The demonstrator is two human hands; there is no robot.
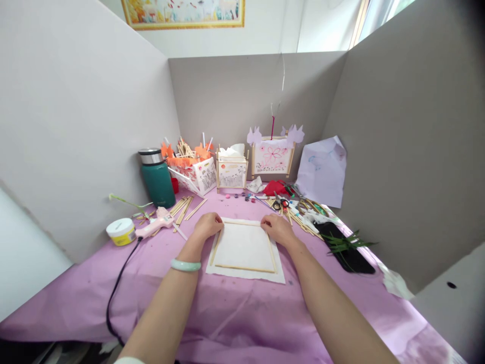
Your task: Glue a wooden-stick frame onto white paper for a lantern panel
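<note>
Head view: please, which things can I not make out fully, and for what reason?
All in the head view:
Left hand and right hand: too small to tell whether they press or pinch the frame.
Phone: partly covered by leaves.
Red object: partly hidden by the bottle.
Painting: cut off by the upper edge.

- The left hand (207, 225) pinches the far left corner of a stick frame (245, 268); the right hand (279, 228) is at its far right corner.
- The frame lies on white paper (242, 247) over a purple cloth (223, 308).
- Left: a pink glue gun (161, 221), a lidded tub (121, 232), a green bottle (157, 183).
- Far side: a flower-patterned panel (273, 157).
- Right: scissors (280, 202), green leaves (345, 243) on a flat black object (360, 261).
</note>
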